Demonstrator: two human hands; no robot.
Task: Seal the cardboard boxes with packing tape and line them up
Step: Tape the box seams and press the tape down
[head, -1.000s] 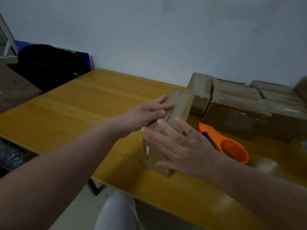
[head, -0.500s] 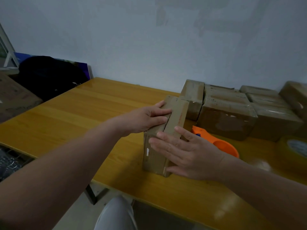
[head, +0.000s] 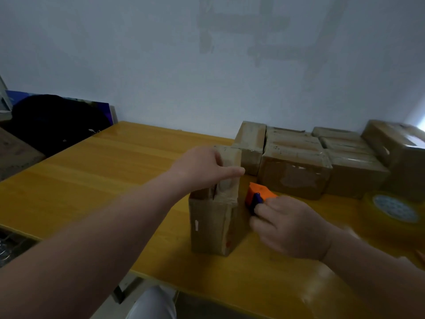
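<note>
A tall cardboard box (head: 212, 224) stands near the front edge of the yellow table (head: 103, 171), its top flaps folded together. My left hand (head: 202, 168) rests on those flaps and holds them down, thumb stretched to the right. Just right of the box, my right hand (head: 292, 226) grips the orange tape dispenser (head: 258, 194) with its blue part; most of the dispenser is hidden under the hand. Several taped cardboard boxes (head: 296, 171) sit together at the back right of the table.
A roll of clear packing tape (head: 393, 207) lies on the table at the right. A dark bag (head: 53, 125) and a board lean against the wall at the left. The table's front edge runs close to my body.
My right hand left the box's side and moved right to take hold of the orange dispenser. My left hand stayed on the box's top. The camera tilted up.
</note>
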